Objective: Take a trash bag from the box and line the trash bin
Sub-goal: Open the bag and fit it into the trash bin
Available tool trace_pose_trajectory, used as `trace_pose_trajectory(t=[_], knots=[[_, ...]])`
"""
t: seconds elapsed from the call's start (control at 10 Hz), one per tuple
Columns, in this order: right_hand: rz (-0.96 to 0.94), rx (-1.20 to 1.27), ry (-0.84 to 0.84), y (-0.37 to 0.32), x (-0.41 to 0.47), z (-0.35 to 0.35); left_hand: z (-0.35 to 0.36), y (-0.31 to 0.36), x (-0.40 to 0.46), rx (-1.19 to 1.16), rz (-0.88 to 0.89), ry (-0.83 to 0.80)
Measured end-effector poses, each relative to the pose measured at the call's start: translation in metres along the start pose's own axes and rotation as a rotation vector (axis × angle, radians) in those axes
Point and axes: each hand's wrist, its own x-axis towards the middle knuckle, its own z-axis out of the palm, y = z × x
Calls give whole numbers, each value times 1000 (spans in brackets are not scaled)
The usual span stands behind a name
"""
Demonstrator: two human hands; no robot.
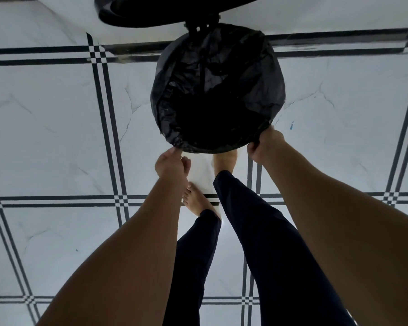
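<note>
1. Round trash bin (279,74) on tiled floor (57,114), directly in front of person's bare feet.
2. Black trash bag (218,90) sits inside bin, edge folded over rim most of the way round.
3. Left hand (171,164) pinches bag edge at near-left rim, fingers curled.
4. Right hand (264,145) grips bag edge at near-right rim, fist closed on plastic.
5. Open lid (151,15) hinged at far side, tipped back.
6. Dark trousers (257,231) below.
</note>
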Motion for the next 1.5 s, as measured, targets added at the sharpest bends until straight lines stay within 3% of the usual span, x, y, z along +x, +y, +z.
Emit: trace_pose_trajectory(t=[0.2,0.3,0.4,0.5,0.6,0.7,0.8,0.9,1.1,1.4,1.5], knots=[[-16,170,-52,0,-3,2,19,31,-12,-355,-61,-176],[-31,141,-74,-14,-6,9,19,36,-8,-442,-67,-284],[-28,78,-78,-21,0,7,17,36,-2,-367,6,-375],[-53,126,-61,-25,-3,-1,11,33,-1,-297,59,-240],[-279,48,48,-26,-12,-3,6,34,1,-205,242,96],[-512,10,278,-30,-16,7,14,41,-10,-135,513,218],[-640,-107,264,-38,-18,30,35,43,-27,-15,577,84],[-642,-214,160,-41,-11,48,52,47,-33,94,585,-1],[-573,-157,196,-50,9,44,48,46,-25,216,626,-32],[-499,-473,219,-59,-9,30,19,71,-9,207,415,-159],[-563,-99,164,-56,12,39,24,76,-8,152,361,-179]])
